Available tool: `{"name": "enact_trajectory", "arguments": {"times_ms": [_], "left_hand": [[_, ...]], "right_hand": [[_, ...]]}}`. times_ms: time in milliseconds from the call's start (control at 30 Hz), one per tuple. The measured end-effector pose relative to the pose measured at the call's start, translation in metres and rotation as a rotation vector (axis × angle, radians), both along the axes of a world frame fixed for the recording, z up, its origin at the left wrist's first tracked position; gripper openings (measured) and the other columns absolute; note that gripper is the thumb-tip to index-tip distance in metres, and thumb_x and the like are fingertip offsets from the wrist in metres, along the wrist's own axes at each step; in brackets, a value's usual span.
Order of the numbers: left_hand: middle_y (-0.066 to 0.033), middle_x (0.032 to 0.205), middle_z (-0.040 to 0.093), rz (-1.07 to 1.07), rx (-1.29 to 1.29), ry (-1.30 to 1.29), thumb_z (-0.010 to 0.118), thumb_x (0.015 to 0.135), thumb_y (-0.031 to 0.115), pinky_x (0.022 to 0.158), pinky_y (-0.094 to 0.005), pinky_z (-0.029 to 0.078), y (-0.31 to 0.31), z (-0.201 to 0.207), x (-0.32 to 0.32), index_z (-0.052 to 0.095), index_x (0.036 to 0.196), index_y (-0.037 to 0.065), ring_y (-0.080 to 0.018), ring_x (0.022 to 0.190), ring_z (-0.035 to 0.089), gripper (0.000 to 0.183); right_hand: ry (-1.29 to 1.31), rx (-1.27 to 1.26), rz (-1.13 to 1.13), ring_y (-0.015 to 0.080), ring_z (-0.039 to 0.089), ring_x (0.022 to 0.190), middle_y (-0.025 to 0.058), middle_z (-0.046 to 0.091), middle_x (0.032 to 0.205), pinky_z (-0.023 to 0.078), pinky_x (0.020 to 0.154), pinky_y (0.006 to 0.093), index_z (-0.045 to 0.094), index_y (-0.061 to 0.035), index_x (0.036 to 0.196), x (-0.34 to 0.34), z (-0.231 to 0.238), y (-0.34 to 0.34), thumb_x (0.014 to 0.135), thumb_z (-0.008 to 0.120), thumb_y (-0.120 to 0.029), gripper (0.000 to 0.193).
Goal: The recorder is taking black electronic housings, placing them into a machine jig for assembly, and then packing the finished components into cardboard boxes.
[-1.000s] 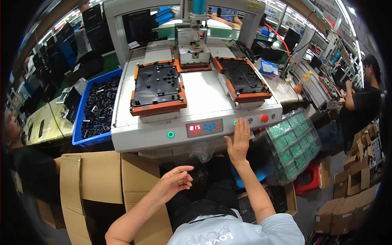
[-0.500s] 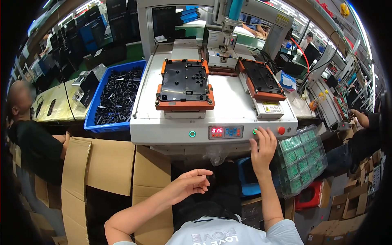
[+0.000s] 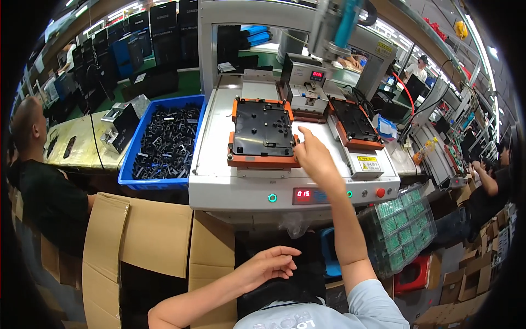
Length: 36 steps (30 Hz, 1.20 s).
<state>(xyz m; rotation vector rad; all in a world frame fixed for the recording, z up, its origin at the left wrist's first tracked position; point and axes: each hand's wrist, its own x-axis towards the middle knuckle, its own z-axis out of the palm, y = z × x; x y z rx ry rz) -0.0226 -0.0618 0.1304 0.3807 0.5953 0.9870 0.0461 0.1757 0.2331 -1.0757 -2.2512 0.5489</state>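
My right hand (image 3: 318,158) reaches over the white machine (image 3: 211,181) to the right edge of the left orange fixture (image 3: 257,160). Its index finger is stretched out and the other fingertips are at the fixture's edge; it holds nothing I can see. A black plastic panel (image 3: 255,134) with small posts lies in that fixture. Further right, a second orange fixture (image 3: 359,143) carries a similar black panel (image 3: 353,119). My left hand (image 3: 274,267) hovers before my lap, fingers loosely bent and apart, with nothing visible in it.
A blue bin (image 3: 125,164) of small black parts stands left of the machine. An open cardboard box (image 3: 156,236) is below it. Clear trays of green boards (image 3: 402,227) sit at right. The machine's tool head (image 3: 334,38) hangs blurred above. A person (image 3: 41,186) sits at left.
My right hand has left the lit button on the machine's front and moved up to the left fixture. The tool head has shifted right. My left hand stays low, and the view has shifted slightly.
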Motion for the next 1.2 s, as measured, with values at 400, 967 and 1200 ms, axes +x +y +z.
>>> {"name": "enact_trajectory", "arguments": {"times_ms": [400, 967, 1200], "left_hand": [[-0.006, 0.09, 0.06, -0.047, 0.022, -0.031, 0.057, 0.093, 0.016, 0.081, -0.0268, 0.048, -0.001, 0.015, 0.001, 0.052, 0.12, 0.001, -0.0122, 0.083, 0.058, 0.032], [-0.0066, 0.086, 0.062, 0.04, -0.069, 0.229, 0.058, 0.09, 0.011, 0.075, -0.0309, 0.049, 0.014, -0.01, 0.002, 0.056, 0.115, 0.005, -0.0176, 0.079, 0.06, 0.026], [-0.0077, 0.087, 0.062, 0.155, -0.101, 0.38, 0.056, 0.09, 0.01, 0.076, -0.0304, 0.049, 0.021, -0.008, -0.008, 0.054, 0.116, 0.001, -0.0172, 0.08, 0.06, 0.027]], "right_hand": [[-0.184, 0.118, -0.044, 0.0463, 0.06, 0.09, 0.0311, 0.062, 0.093, 0.046, 0.08, 0.0519, 0.058, 0.0048, 0.095, -0.075, -0.015, 0.152, 0.097, 0.035, -0.037, 0.048], [0.477, -0.125, 0.005, 0.0369, 0.063, 0.093, 0.0264, 0.061, 0.098, 0.049, 0.082, 0.0393, 0.041, 0.0094, 0.112, -0.038, 0.017, 0.034, 0.075, 0.072, -0.024, 0.059], [0.999, -0.171, -0.03, 0.0156, 0.058, 0.096, 0.0118, 0.059, 0.103, 0.047, 0.085, 0.0293, 0.043, 0.0057, 0.124, 0.154, 0.017, 0.055, 0.081, 0.073, -0.032, 0.065]]}}
